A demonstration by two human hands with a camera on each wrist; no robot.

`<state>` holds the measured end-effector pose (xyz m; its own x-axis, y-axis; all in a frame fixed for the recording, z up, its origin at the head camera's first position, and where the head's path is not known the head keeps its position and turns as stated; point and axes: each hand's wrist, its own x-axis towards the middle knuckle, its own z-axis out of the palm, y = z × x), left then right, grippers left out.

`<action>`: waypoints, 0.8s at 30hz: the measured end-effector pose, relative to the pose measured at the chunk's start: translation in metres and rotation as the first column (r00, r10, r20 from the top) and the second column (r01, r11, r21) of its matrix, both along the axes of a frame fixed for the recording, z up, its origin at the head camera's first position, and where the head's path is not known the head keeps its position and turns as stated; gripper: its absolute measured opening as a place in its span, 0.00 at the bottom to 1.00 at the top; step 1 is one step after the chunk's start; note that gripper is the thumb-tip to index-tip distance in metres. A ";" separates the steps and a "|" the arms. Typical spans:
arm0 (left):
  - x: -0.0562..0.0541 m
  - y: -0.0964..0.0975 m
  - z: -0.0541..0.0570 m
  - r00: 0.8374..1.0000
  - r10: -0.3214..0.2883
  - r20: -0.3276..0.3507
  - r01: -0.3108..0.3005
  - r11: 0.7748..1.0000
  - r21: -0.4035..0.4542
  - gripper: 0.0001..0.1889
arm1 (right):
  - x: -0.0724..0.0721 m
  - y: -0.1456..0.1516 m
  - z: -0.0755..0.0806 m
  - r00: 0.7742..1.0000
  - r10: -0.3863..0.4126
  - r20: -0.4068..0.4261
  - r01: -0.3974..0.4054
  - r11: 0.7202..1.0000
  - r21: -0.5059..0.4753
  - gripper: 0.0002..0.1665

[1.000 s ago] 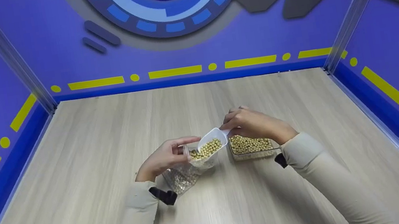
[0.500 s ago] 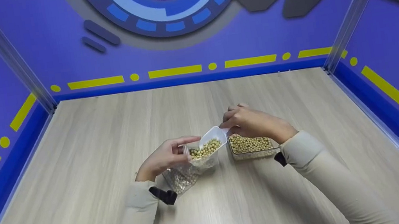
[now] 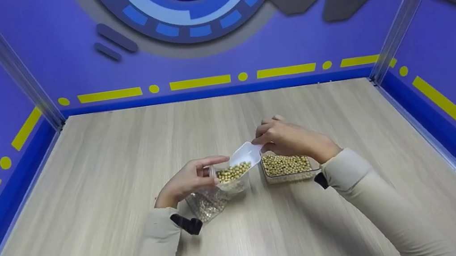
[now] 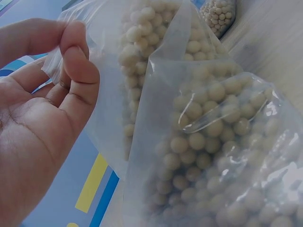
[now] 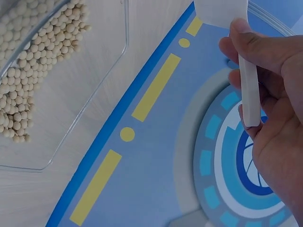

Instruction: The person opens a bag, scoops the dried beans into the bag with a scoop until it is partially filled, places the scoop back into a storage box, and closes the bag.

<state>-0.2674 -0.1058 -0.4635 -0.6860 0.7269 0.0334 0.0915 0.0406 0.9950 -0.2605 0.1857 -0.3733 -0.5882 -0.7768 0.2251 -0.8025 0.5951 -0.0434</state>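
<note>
My left hand (image 3: 188,181) pinches the edge of a clear plastic bag (image 4: 156,85), holding its mouth apart. Round pale-yellow beans, much like soybeans, fill the lower part of the bag. In my right hand (image 3: 290,139) is the handle of a white scoop (image 3: 246,153); the right wrist view shows thumb and fingers gripping that handle (image 5: 250,94). The scoop tilts down to the left, its lip at the bag's mouth, with beans (image 3: 233,172) at its lower end. Just below my right hand stands a clear rectangular container (image 3: 292,177) with more beans (image 3: 285,163).
The wooden table (image 3: 123,152) ends at a blue back wall (image 3: 64,57) with yellow marks. Transparent posts (image 3: 412,1) stand at the back corners. A black wrist strap piece (image 3: 186,223) sits by my left cuff.
My right hand has risen slightly and tipped the scoop further. Beans have slid down out of the scoop toward the bag, baring more of its white inside. The left hand stays put.
</note>
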 end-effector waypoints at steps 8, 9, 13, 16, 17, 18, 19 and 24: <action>0.001 -0.001 0.000 1.000 0.000 0.010 0.000 1.000 0.017 0.30 | 0.001 0.001 0.003 1.000 -0.018 0.016 0.018 1.000 -0.008 0.14; 0.001 -0.001 0.000 1.000 0.001 0.013 -0.001 1.000 0.017 0.31 | 0.001 0.001 0.004 1.000 -0.018 0.013 0.018 1.000 -0.005 0.15; 0.001 0.000 0.000 1.000 0.008 0.012 -0.008 1.000 0.013 0.31 | 0.001 0.001 0.005 1.000 -0.023 0.005 0.023 1.000 0.005 0.15; 0.000 -0.001 -0.001 1.000 0.006 0.001 -0.006 1.000 0.013 0.30 | 0.000 0.001 0.007 1.000 -0.027 -0.005 0.027 1.000 0.011 0.15; 0.000 -0.001 -0.001 1.000 0.004 0.001 -0.004 1.000 0.015 0.30 | 0.000 0.001 0.007 1.000 -0.028 -0.006 0.028 1.000 0.010 0.16; 0.000 -0.001 -0.002 1.000 0.003 -0.004 -0.003 1.000 0.016 0.30 | 0.000 0.001 0.007 1.000 -0.029 -0.011 0.029 1.000 0.012 0.16; 0.000 -0.001 -0.002 1.000 0.002 -0.007 -0.002 1.000 0.017 0.30 | 0.000 0.001 0.008 0.999 -0.030 -0.013 0.030 0.999 0.012 0.16; 0.000 -0.002 -0.002 1.000 0.004 -0.014 -0.003 1.000 0.010 0.30 | 0.001 0.001 0.009 0.999 -0.037 -0.016 0.037 0.999 0.016 0.16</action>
<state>-0.2672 -0.1074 -0.4654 -0.6879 0.7241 0.0503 0.1051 0.0307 0.9940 -0.2599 0.1868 -0.3643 -0.6130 -0.7583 0.2217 -0.7805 0.6248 -0.0208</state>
